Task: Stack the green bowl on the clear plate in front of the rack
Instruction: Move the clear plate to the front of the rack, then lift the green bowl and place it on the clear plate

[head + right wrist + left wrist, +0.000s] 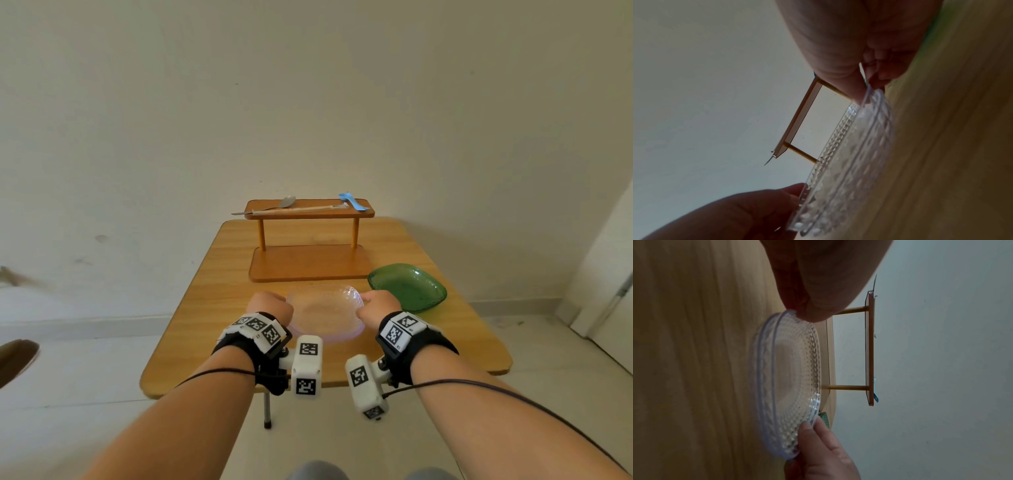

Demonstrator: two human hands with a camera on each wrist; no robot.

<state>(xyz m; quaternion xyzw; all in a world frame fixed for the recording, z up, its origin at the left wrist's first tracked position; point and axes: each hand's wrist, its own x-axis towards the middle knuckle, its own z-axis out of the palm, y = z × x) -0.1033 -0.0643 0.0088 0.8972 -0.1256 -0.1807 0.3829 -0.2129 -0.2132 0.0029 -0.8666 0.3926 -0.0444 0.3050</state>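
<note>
Both hands, left hand [270, 303] at nine o'clock and right hand [378, 305] at three, pinched the clear plate [323, 313] by its rim, apparently positioning it before the rack [310, 263], while the green bowl [407, 286] sat untouched on the table [191, 308] at the plate's two o'clock.

Blk wristbands [263, 353], white tag-marked cams [306, 366]

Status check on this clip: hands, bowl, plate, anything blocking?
Left hand and right hand pinch clear plate rims. Green bowl on table, right of the plate, unstacked. Nothing blocking.
</note>
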